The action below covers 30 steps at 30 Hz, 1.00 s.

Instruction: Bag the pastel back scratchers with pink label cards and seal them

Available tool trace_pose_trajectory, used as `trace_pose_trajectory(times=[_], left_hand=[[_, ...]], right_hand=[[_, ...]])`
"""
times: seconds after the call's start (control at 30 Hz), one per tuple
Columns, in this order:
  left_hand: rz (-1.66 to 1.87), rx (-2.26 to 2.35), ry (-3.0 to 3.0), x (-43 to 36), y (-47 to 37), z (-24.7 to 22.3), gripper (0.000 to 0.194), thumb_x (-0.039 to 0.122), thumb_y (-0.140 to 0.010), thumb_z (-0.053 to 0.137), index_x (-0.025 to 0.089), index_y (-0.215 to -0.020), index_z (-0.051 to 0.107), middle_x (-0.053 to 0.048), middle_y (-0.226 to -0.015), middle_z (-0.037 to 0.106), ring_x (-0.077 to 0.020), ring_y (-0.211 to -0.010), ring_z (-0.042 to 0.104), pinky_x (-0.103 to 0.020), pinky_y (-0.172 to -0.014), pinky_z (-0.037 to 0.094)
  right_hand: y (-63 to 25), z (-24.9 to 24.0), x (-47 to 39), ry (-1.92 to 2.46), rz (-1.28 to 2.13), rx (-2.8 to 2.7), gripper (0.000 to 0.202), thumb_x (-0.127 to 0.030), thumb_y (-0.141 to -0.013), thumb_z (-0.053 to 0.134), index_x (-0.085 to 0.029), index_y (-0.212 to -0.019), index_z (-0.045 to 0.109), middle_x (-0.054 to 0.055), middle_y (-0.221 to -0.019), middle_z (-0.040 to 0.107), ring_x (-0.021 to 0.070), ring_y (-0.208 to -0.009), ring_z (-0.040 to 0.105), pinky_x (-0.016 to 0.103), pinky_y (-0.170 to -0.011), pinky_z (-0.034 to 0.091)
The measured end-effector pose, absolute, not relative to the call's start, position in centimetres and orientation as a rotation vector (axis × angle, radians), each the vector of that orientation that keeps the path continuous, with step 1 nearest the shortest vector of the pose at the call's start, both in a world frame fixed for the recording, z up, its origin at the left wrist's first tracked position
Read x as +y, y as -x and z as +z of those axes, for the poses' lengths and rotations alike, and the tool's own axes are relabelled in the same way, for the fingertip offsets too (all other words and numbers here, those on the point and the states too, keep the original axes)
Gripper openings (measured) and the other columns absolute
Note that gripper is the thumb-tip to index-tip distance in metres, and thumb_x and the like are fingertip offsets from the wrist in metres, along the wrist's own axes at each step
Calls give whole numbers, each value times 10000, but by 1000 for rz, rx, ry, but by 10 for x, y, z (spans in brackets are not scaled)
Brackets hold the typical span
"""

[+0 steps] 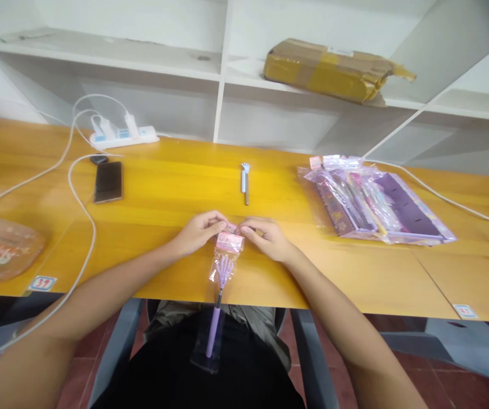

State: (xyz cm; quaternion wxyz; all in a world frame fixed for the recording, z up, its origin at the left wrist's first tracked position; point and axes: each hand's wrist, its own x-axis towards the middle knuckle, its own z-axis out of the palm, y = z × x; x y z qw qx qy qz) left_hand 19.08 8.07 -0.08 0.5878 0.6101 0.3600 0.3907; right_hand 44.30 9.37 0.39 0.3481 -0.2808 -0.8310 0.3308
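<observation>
A purple back scratcher with a hand-shaped head lies inside a clear plastic bag topped by a pink header card. The bag hangs past the table's front edge toward my lap. My left hand pinches the top of the bag at its left corner. On the other corner, my right hand has its fingers closed at the bag's top edge. A pale blue back scratcher with a dark handle lies unwrapped on the table beyond my hands.
A purple box of bagged back scratchers sits at the right. Left are a phone, a power strip, white cables and an orange package. A taped cardboard parcel rests on the shelf.
</observation>
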Motion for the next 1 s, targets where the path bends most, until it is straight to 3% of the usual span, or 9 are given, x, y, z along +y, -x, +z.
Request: trace_pose_trajectory(times=[0.2, 0.6, 0.83, 1.0], left_hand=[[874, 844, -1501, 82, -190, -2, 311, 494, -989, 703, 183, -1002, 710, -68, -1040, 794, -191, -939, 740, -331, -888, 553], [814, 869, -1523, 79, -192, -3, 300, 481, -1000, 668, 182, -1001, 694, -54, -951, 768, -138, -746, 667, -266, -674, 510], [827, 865, -1520, 79, -192, -1, 335, 517, -981, 710, 183, -999, 714, -51, -930, 764, -142, -746, 669, -273, -691, 518], [799, 782, -1502, 77, -193, -3, 334, 504, -919, 803, 181, -957, 726, -73, -992, 784, -177, -882, 725, -310, -824, 559]], right_hand=[[-443, 3, 93, 746, 870, -2185, 365, -455, -1119, 553, -190, -971, 754, 61, -878, 743, 172, -753, 646, 311, -730, 507], [-443, 9, 91, 672, 1004, -2207, 490, -521, -1130, 504, -200, -767, 578, -18, -718, 513, 130, -657, 485, 275, -657, 399], [-441, 7, 90, 634, 1036, -2215, 473, -546, -1100, 550, -202, -779, 599, -14, -711, 544, 127, -630, 468, 272, -619, 389], [-438, -1, 90, 663, 1017, -2239, 441, -486, -1074, 602, -204, -735, 581, -26, -675, 526, 114, -588, 412, 260, -562, 341]])
